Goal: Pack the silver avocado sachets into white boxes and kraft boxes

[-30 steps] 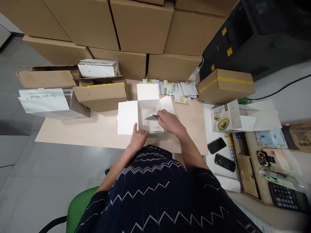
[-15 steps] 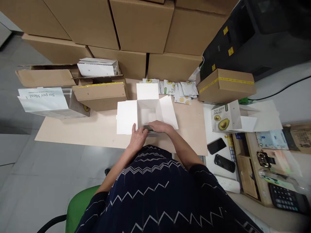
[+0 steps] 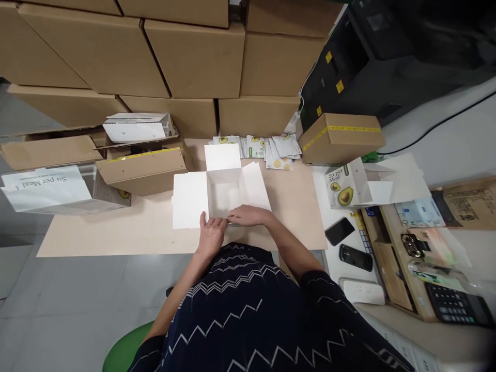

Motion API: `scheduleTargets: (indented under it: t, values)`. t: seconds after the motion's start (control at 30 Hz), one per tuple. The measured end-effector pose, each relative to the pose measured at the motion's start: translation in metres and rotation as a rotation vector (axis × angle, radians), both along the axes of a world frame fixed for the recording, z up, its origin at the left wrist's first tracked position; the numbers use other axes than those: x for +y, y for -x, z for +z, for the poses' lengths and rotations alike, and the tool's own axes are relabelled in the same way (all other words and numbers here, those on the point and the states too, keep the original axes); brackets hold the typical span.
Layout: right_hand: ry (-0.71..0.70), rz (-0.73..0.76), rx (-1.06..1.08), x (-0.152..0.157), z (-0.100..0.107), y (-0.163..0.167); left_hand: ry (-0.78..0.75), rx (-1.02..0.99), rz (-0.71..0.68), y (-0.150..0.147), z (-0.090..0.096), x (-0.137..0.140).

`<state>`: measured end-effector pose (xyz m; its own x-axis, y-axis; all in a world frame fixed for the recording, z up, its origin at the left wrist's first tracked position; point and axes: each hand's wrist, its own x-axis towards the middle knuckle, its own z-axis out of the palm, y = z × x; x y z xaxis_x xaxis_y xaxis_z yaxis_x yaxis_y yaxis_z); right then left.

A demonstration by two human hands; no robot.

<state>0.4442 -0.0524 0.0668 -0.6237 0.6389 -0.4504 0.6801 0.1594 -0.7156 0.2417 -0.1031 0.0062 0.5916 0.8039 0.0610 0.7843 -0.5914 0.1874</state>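
A white carton (image 3: 190, 200) stands open on the wooden table in front of me, its back, left and right flaps folded outward. Its inside looks bare and white. My left hand (image 3: 212, 236) is at the near left corner, fingers bent over the near edge and one finger stretched up along the left flap. Closed on the same near edge, my right hand (image 3: 248, 215) reaches in from the right, its fingertips close to those of the left. The near flap is mostly hidden by both hands.
Flat printed sachets (image 3: 277, 151) lie behind the carton. Brown cardboard boxes (image 3: 194, 57) are stacked at the back. Left are an open brown box (image 3: 143, 170) and printed cartons (image 3: 50, 188). To the right sit another brown box (image 3: 344, 137), an avocado-printed carton (image 3: 344, 186) and two phones (image 3: 355, 257).
The dark panel that showed between my hands at the carton's near edge is out of sight. Both hands stay at that edge. The view has shifted, moving the scene slightly left and down.
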Motion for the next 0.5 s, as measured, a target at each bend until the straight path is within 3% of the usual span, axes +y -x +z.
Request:
scheduleTargets:
  t: [0.07, 0.13, 0.23, 0.33, 0.43, 0.5]
  values:
    - [0.051, -0.128, 0.239, 0.003, 0.020, -0.027, 0.003, -0.003, -0.005, 0.000, 0.000, 0.000]
    - [0.066, -0.366, 0.478, 0.015, 0.032, -0.061, 0.014, -0.012, -0.003, 0.000, 0.000, 0.000]
    - [-0.051, -0.840, 0.569, 0.055, 0.017, -0.114, 0.032, -0.041, -0.001, 0.000, 0.000, 0.000]
    - [-0.166, -1.200, 0.161, 0.106, -0.024, -0.161, 0.041, -0.059, 0.008, -0.001, 0.001, 0.000]
    - [-0.226, -1.212, -0.363, 0.148, -0.065, -0.195, 0.049, -0.047, 0.015, -0.001, 0.002, -0.001]
    - [-0.229, -1.163, -0.536, 0.166, -0.083, -0.213, 0.052, -0.036, 0.025, -0.002, 0.003, -0.002]
